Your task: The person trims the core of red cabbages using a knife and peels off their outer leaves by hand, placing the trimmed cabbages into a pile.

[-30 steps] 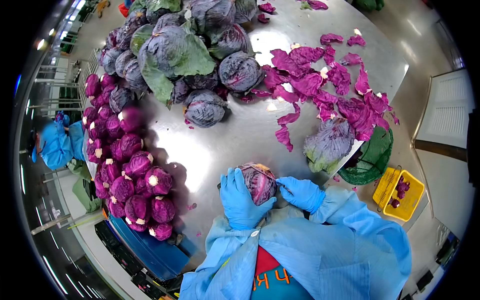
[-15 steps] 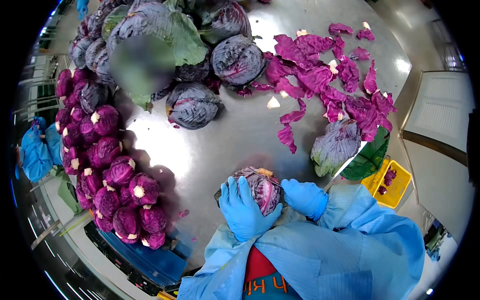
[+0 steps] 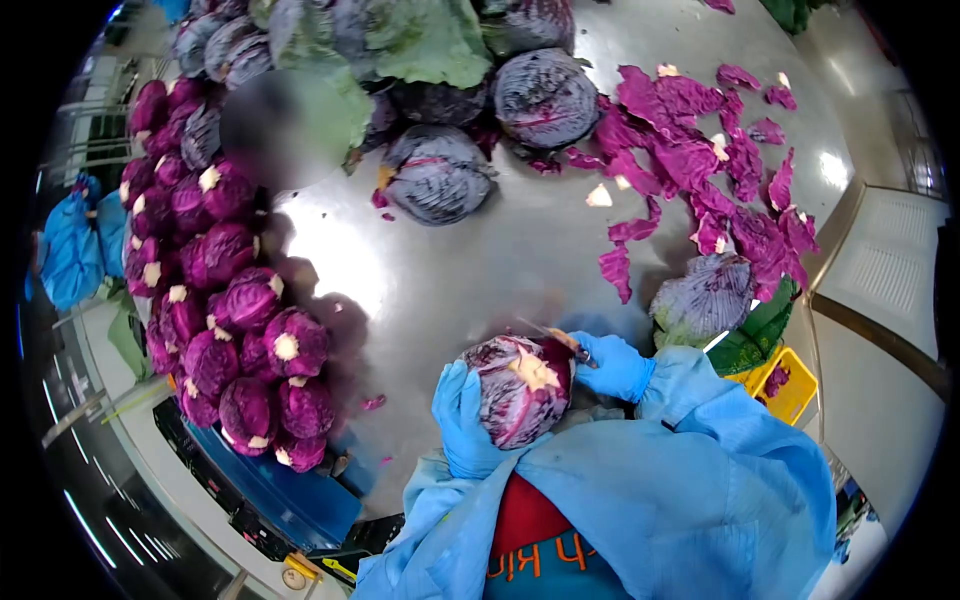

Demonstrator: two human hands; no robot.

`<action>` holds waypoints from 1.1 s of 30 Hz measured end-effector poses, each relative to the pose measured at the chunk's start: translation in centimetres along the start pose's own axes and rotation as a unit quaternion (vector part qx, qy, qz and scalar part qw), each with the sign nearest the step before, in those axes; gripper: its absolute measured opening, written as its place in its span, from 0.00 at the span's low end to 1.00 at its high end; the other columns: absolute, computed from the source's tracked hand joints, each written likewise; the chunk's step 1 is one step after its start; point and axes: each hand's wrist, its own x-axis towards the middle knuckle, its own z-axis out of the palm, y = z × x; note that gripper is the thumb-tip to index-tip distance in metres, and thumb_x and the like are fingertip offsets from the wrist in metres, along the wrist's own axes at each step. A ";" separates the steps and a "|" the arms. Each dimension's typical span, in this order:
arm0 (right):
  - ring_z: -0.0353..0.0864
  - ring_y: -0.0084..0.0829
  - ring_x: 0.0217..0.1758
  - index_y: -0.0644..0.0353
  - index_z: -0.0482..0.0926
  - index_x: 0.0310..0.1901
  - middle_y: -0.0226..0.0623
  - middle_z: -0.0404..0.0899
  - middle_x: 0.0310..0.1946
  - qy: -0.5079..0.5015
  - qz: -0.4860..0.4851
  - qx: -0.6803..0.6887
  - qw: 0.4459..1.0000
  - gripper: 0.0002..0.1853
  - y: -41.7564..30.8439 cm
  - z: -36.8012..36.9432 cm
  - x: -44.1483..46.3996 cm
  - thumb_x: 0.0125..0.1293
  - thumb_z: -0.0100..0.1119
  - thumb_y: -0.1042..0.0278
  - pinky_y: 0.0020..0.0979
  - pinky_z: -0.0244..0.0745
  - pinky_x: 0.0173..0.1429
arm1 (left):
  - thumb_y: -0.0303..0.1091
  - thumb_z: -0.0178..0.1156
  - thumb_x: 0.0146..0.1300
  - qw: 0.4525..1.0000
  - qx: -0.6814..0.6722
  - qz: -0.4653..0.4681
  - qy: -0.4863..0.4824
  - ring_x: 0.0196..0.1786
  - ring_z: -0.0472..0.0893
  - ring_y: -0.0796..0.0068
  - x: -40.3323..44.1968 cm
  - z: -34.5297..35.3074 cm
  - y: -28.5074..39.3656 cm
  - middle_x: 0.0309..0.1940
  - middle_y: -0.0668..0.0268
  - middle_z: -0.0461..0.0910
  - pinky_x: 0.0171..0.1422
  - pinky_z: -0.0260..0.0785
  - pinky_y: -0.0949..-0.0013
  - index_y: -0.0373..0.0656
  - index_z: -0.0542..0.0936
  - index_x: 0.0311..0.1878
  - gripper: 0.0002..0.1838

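Observation:
A red cabbage [image 3: 515,398] rests at the near side of the metal table, its pale cut stem facing up. My left hand [image 3: 463,420], gloved in blue, is wrapped round its left side. A knife [image 3: 560,338] with a brown handle is in my right hand [image 3: 612,368], also blue-gloved, at the cabbage's upper right. The blade points up and left over the cabbage's far edge. To the right lies a loose outer leaf piece or cabbage [image 3: 703,298], purple and green.
Trimmed purple cabbages [image 3: 228,255] cover the left side; untrimmed ones [image 3: 437,173] are piled at the back. Torn leaves [image 3: 690,150] lie back right. A yellow basket [image 3: 797,390] stands beyond the right edge. A person in blue [image 3: 72,245] is far left.
The cabbage has turned so its cut stem faces up. My left hand has moved from its top to its left side. The knife has lifted from across the cabbage, and the view has shifted.

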 end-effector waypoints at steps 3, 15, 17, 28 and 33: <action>0.82 0.49 0.26 0.38 0.64 0.69 0.48 0.81 0.26 -0.053 -0.072 -0.017 0.996 0.33 -2.5 0.1 0.1 0.59 0.57 0.59 0.46 0.77 0.35 | 0.49 0.82 0.30 0.991 -0.077 -0.103 0.023 0.63 0.70 0.48 -2.0 -1.1 -0.5 0.58 0.51 0.71 0.68 0.61 0.49 0.40 0.68 0.65 0.55; 0.82 0.49 0.28 0.43 0.59 0.73 0.48 0.82 0.28 0.103 -0.108 -0.062 0.987 0.37 -4.3 1.5 -2.9 0.62 0.55 0.49 0.48 0.77 0.36 | 0.49 0.84 0.26 0.986 -0.129 -0.107 -0.005 0.71 0.62 0.53 -3.6 -1.2 -0.9 0.69 0.51 0.57 0.75 0.55 0.56 0.35 0.49 0.73 0.72; 0.83 0.49 0.31 0.43 0.61 0.72 0.48 0.82 0.30 0.081 -0.070 -0.040 0.993 0.35 -4.8 1.3 -3.8 0.63 0.54 0.45 0.47 0.78 0.37 | 0.50 0.84 0.27 0.989 -0.111 -0.097 -0.006 0.71 0.62 0.53 -3.0 -1.4 -0.4 0.70 0.50 0.56 0.75 0.54 0.56 0.35 0.51 0.73 0.71; 0.85 0.47 0.36 0.47 0.77 0.58 0.48 0.83 0.32 0.166 -0.085 0.070 0.980 0.23 -4.3 2.6 -0.5 0.65 0.57 0.47 0.42 0.78 0.42 | 0.48 0.84 0.32 0.876 -0.373 -0.302 0.046 0.70 0.63 0.55 -4.1 -0.2 -2.7 0.69 0.51 0.56 0.74 0.57 0.57 0.38 0.48 0.73 0.69; 0.77 0.18 0.32 0.62 0.81 0.51 0.32 0.81 0.29 0.127 -0.089 0.255 0.954 0.17 -6.6 3.2 -2.2 0.65 0.62 0.61 0.26 0.75 0.39 | 0.48 0.80 0.35 0.634 -0.687 -0.347 -0.074 0.65 0.72 0.54 -5.5 -0.5 -6.0 0.66 0.50 0.67 0.70 0.66 0.52 0.37 0.58 0.72 0.61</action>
